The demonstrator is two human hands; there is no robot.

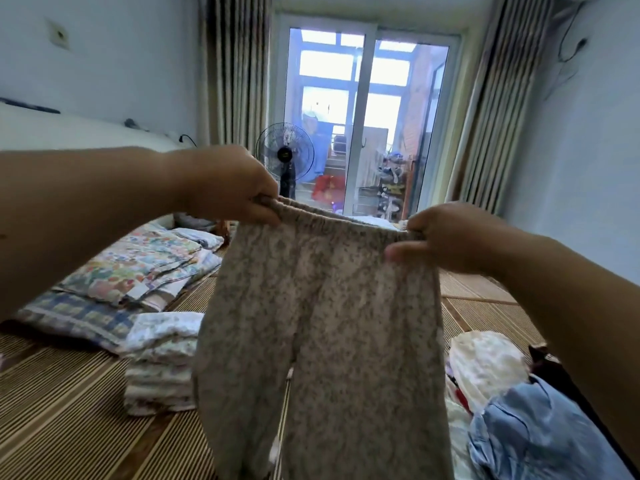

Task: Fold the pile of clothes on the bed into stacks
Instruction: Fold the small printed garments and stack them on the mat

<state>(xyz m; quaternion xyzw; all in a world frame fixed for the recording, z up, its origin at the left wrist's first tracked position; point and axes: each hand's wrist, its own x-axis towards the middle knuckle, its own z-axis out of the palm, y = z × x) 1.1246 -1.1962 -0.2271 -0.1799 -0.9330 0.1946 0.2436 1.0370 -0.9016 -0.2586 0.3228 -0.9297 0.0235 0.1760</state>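
Observation:
A pair of grey speckled trousers (322, 327) hangs spread out in the air in front of me, held up by its elastic waistband. My left hand (228, 188) pinches the waistband's left end, and my right hand (450, 237) pinches the right end. Both legs dangle down over the bed's striped bamboo mat (69, 410). To the left of the trousers stands a stack of folded pale floral clothes (162, 362). At the lower right lies the unfolded pile (512, 410), with a blue garment and a cream patterned one on top.
Folded quilts and bedding (135, 268) lie at the back left of the bed. Beyond the bed's foot stand a black pedestal fan (284, 152) and a sliding glass balcony door (363, 116) between striped curtains. White walls close both sides.

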